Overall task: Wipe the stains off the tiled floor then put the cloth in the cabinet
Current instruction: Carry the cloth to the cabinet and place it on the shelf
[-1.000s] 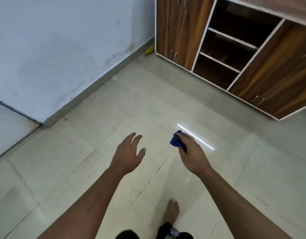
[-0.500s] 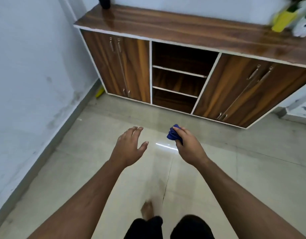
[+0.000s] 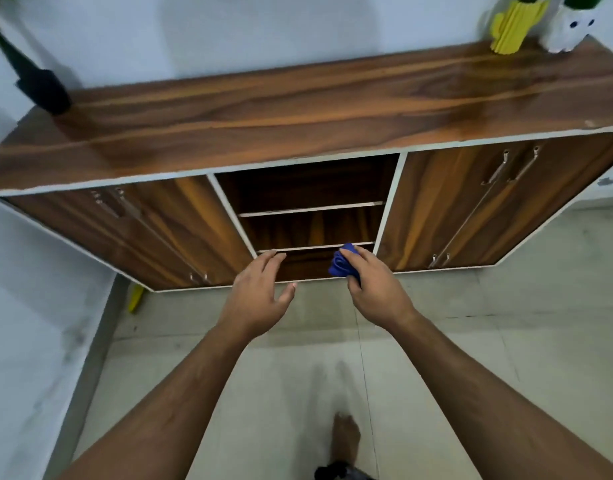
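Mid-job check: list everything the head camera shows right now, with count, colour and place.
cloth: one, blue, bunched in the right hand before the lowest open shelf
cabinet: one, brown wood, against the wall, middle bay open
cactus ornament: one, yellow, cabinet top, right end
white pot: one, beside the cactus
dark pot: one, black, cabinet top, left end
yellow object: one, on the floor by the cabinet's left corner
left hand: open, empty
right hand: grip closed on the cloth
bare foot: one, bottom centre

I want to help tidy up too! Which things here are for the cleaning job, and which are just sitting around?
For the job:
blue cloth, bunched in the right hand
cabinet, its open middle shelves
tiled floor

Just sitting around:
yellow cactus ornament
white pot
black vase
yellow thing on the floor by the cabinet
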